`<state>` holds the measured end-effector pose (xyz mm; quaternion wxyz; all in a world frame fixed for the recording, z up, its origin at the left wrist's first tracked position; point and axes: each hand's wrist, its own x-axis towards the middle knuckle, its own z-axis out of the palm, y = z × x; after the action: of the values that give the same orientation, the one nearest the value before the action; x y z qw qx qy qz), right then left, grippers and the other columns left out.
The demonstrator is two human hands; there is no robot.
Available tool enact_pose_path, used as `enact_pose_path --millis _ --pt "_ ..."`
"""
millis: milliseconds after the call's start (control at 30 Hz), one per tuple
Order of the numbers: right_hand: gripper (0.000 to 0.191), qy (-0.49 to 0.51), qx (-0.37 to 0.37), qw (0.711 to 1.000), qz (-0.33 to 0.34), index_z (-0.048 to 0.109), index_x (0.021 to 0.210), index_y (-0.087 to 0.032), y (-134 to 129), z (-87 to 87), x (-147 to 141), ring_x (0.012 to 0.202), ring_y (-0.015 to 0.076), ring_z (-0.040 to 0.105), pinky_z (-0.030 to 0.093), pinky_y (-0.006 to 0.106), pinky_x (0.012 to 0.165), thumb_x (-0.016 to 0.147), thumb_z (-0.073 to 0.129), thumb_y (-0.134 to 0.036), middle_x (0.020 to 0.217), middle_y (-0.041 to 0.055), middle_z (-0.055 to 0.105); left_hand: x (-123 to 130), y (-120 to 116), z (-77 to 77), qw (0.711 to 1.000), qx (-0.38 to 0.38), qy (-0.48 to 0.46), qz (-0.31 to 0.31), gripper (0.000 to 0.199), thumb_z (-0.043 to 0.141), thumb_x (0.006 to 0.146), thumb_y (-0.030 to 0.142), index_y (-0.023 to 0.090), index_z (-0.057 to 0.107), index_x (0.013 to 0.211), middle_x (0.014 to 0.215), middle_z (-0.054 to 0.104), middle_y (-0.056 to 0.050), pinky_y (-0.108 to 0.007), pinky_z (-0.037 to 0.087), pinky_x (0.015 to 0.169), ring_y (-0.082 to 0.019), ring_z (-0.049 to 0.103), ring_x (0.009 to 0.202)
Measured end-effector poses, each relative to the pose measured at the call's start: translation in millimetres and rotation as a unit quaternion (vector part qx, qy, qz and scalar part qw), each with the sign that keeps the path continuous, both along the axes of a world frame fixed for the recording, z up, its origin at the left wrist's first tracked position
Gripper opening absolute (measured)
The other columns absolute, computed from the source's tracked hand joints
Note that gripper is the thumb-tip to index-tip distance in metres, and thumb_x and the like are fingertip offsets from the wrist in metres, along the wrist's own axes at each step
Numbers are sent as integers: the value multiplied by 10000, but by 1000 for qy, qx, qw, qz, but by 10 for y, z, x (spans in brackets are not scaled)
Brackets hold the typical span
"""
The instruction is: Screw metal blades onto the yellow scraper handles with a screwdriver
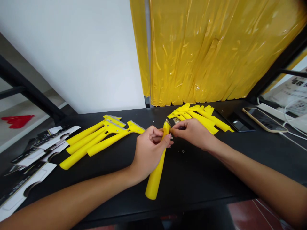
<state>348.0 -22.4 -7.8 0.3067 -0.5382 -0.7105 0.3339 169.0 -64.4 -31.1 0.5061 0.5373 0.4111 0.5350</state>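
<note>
Held scraper: the yellow held scraper point(157, 179) is seen at the lower centre of the frame, tilted, with its wide handle end toward the bottom edge and its head toward the upper right. The upper part of its handle is crossed by the left hand point(148, 153), and its head is placed between the two hands.
Hidden parts: the middle of the handle is covered by left fingers and thumb. It cannot be made out if a small piece is pinched by the right hand point(194, 132). Both forearms are cut off by the frame edges.
Left hand: it is closed around the held scraper, just below the head, with the thumb laid on the yellow surface.
Right hand: the thumb and forefinger are brought together, close beside the head.
Black table point(203, 182): small pale rings point(183, 151) are seen right of the centre.
Left side: printed card sleeves point(45, 147) are spread at the left edge, and bladed yellow scrapers point(98, 150) are laid near the left hand.
Right side: yellow parts point(209, 121) are piled behind the right hand, with a dark phone point(240, 123) and a cased phone point(263, 119) farther right.
Background: a yellow plastic curtain point(196, 51) is hung at the upper right.
</note>
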Motion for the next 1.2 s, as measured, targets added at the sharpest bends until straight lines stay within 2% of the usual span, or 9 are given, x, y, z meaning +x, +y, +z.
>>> enact_pose_path --millis 133,267,367,500,633,767,900,1033,1200 --pt "146 80 -72 994 -17 767 714 -196 19 -23 -7 533 113 475 284 252 446 738 683 -313 654 -1 653 -10 -25 -12 996 48 68 11 261 773 832 337 202 553 790 788 733 -34 -325 615 719 -204 742 765" --pt "143 166 -179 969 -34 726 717 -178 27 -33 -30 419 61 250 139 231 386 668 734 -312 472 -66 420 -16 -39 -1 990 80 113 11 235 746 852 339 207 565 780 841 740 -36 -312 600 724 -191 728 777" --pt "155 218 -232 947 -33 676 672 -172 30 -37 -46 431 52 228 118 212 384 629 763 -293 475 -81 379 -18 -38 13 987 90 133 14 224 741 854 330 208 568 782 856 738 -32 -302 594 717 -182 723 770" --pt "158 238 -236 941 -30 676 700 -171 29 -49 -64 430 47 218 111 213 389 633 768 -280 484 -88 382 -29 -19 10 988 82 129 6 226 741 856 331 210 560 795 810 733 -31 -313 597 712 -193 731 767" --pt "135 214 -172 961 -37 687 730 -178 28 -71 -73 427 57 246 148 231 403 671 733 -291 491 -83 420 -33 11 14 996 58 70 -9 256 763 839 324 210 537 801 819 746 -33 -323 616 711 -201 749 762" --pt "90 150 -42 988 -14 674 719 -183 19 -63 -60 557 99 461 343 246 511 710 686 -271 655 -27 597 -23 41 70 999 18 3 -29 285 789 817 302 199 524 797 781 745 -29 -314 632 686 -203 760 721" --pt "70 61 48 997 -2 648 735 -178 -9 3 -31 591 115 483 364 253 547 729 672 -244 650 -26 579 -31 80 152 998 -13 -27 -47 328 816 791 316 193 512 794 746 736 -21 -313 641 662 -212 765 690" --pt "56 -14 139 990 24 600 715 -185 -19 44 14 598 112 486 369 252 568 749 643 -195 650 -31 561 -62 113 238 996 -30 -21 -76 340 822 790 334 185 517 802 745 725 -14 -330 648 663 -228 769 707" --pt "91 -125 269 953 56 559 739 -192 -8 26 77 658 124 530 386 265 638 755 625 -131 711 -20 586 -101 153 351 991 -91 -26 -94 320 819 794 265 176 511 795 695 714 -21 -324 644 652 -233 766 684"
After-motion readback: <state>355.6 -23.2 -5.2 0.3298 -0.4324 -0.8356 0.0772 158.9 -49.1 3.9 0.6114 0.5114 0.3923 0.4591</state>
